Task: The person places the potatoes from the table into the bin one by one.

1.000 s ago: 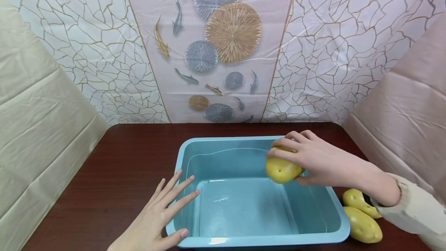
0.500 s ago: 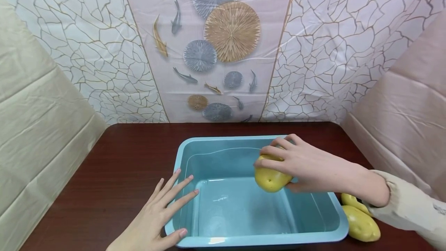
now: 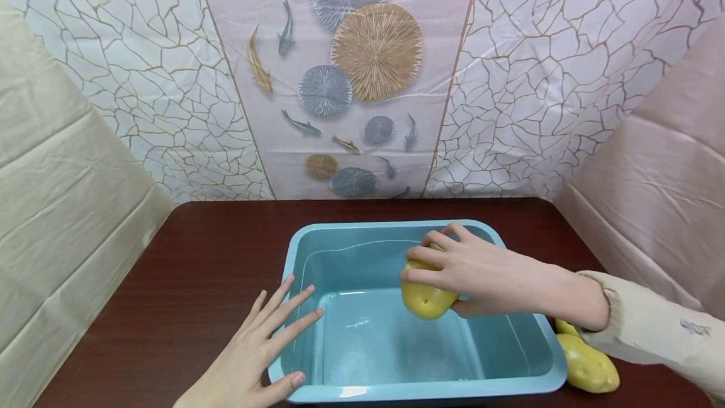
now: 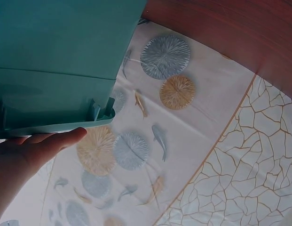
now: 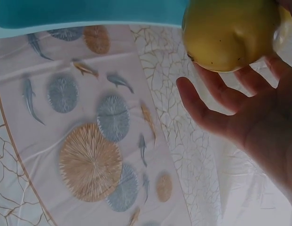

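My right hand (image 3: 481, 274) grips a yellow potato (image 3: 426, 300) from above, inside the outline of the light blue plastic basin (image 3: 430, 390). In the right wrist view the potato (image 5: 230, 35) shows dimples and small dark specks, with my fingers curled around its side. At the basin's left rim lies my left hand (image 3: 255, 348), its fingers straight and spread over the edge. The left wrist view catches a finger (image 4: 66, 140) right at the rim of the basin (image 4: 56, 42). The basin's visible floor is bare.
To the right of the basin, a potato (image 3: 589, 364) lies on the dark red-brown table (image 3: 136, 320). Behind it another yellow one (image 3: 566, 327) is mostly hidden by my right sleeve (image 3: 651, 326). Patterned cloth (image 3: 351, 80) hangs behind the table.
My right hand has carried the potato left and slightly toward me, from the basin's right side nearer its middle. My left hand has stayed at the rim.
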Action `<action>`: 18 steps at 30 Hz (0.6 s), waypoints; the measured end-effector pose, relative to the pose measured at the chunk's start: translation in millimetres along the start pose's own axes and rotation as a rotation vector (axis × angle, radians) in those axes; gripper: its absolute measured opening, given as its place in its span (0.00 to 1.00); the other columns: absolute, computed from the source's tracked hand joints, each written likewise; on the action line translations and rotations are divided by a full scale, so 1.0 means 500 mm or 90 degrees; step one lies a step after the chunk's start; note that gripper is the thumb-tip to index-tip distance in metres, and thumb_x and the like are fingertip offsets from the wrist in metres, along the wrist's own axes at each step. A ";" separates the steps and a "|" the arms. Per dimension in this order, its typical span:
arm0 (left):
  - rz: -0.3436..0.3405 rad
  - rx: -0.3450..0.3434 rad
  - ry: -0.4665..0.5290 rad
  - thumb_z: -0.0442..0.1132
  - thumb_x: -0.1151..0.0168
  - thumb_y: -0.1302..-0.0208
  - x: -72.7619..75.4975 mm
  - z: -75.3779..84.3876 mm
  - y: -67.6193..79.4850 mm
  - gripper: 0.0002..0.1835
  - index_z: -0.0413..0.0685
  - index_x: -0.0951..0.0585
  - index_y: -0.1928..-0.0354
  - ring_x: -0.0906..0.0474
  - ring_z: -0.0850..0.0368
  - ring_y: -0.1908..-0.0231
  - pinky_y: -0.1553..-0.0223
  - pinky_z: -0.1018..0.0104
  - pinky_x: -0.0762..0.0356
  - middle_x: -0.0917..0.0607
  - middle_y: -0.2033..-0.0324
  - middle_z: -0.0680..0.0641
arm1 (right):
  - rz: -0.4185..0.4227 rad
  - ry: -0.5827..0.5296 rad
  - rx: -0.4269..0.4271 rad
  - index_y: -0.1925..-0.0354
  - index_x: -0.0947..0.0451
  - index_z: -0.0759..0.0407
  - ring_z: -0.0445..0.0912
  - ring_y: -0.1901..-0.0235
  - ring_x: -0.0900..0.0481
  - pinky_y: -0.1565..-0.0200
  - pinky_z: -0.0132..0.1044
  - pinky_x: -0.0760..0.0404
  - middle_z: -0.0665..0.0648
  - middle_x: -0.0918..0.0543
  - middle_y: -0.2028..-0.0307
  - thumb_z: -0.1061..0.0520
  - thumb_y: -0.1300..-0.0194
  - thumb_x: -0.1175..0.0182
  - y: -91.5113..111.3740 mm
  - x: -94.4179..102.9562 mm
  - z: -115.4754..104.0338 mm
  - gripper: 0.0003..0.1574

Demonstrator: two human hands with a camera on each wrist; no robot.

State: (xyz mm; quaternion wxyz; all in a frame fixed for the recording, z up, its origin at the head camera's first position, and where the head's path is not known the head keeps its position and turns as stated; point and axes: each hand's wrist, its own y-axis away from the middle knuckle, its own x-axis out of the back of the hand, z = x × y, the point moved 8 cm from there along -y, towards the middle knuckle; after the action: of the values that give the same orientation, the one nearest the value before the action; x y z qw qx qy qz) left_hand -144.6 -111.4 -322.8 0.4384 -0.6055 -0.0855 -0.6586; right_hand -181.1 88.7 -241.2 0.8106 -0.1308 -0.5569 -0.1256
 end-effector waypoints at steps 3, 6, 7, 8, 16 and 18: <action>0.001 -0.003 -0.003 0.54 0.44 0.47 0.000 0.000 0.000 0.34 0.62 0.39 0.36 0.59 0.47 0.31 0.50 0.32 0.46 0.42 0.34 0.52 | -0.003 -0.002 0.006 0.50 0.34 0.43 0.46 0.57 0.33 0.58 0.45 0.34 0.50 0.27 0.55 0.49 0.71 0.27 -0.001 -0.006 -0.002 0.46; 0.004 -0.003 -0.004 0.54 0.44 0.47 0.000 0.000 0.000 0.34 0.61 0.39 0.36 0.59 0.47 0.31 0.49 0.34 0.47 0.42 0.33 0.52 | -0.002 -0.001 0.012 0.50 0.34 0.43 0.45 0.57 0.33 0.59 0.44 0.34 0.49 0.27 0.55 0.49 0.71 0.27 -0.004 -0.012 -0.004 0.45; 0.005 -0.003 -0.004 0.54 0.44 0.47 0.000 0.000 0.000 0.34 0.61 0.39 0.36 0.59 0.47 0.31 0.48 0.34 0.47 0.42 0.34 0.52 | -0.005 0.000 0.013 0.50 0.34 0.43 0.45 0.57 0.33 0.59 0.43 0.34 0.49 0.27 0.55 0.49 0.71 0.27 -0.005 -0.014 -0.004 0.45; 0.006 -0.003 -0.004 0.54 0.44 0.47 0.000 0.000 0.000 0.34 0.61 0.39 0.36 0.59 0.46 0.31 0.48 0.34 0.47 0.42 0.34 0.52 | -0.009 0.001 0.014 0.50 0.35 0.43 0.45 0.57 0.33 0.59 0.43 0.34 0.49 0.27 0.55 0.48 0.71 0.27 -0.005 -0.017 -0.004 0.45; 0.010 -0.007 -0.004 0.54 0.44 0.47 0.001 0.001 0.000 0.34 0.61 0.38 0.36 0.58 0.46 0.31 0.50 0.32 0.46 0.42 0.34 0.52 | -0.021 0.003 0.022 0.50 0.35 0.43 0.44 0.59 0.33 0.60 0.40 0.36 0.48 0.28 0.56 0.48 0.69 0.28 -0.013 -0.032 -0.008 0.44; 0.009 -0.006 -0.006 0.54 0.44 0.48 0.001 0.001 -0.001 0.34 0.61 0.38 0.36 0.58 0.46 0.31 0.51 0.32 0.46 0.42 0.34 0.52 | -0.021 0.005 0.027 0.50 0.35 0.43 0.44 0.59 0.33 0.60 0.41 0.36 0.48 0.28 0.56 0.48 0.69 0.28 -0.015 -0.036 -0.010 0.44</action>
State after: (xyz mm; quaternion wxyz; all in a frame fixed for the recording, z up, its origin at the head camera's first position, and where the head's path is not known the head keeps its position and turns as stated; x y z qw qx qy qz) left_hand -144.4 -110.9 -322.2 0.4395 -0.6114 -0.0803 -0.6531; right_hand -185.8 81.0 -259.3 0.8130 -0.1037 -0.5586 -0.1275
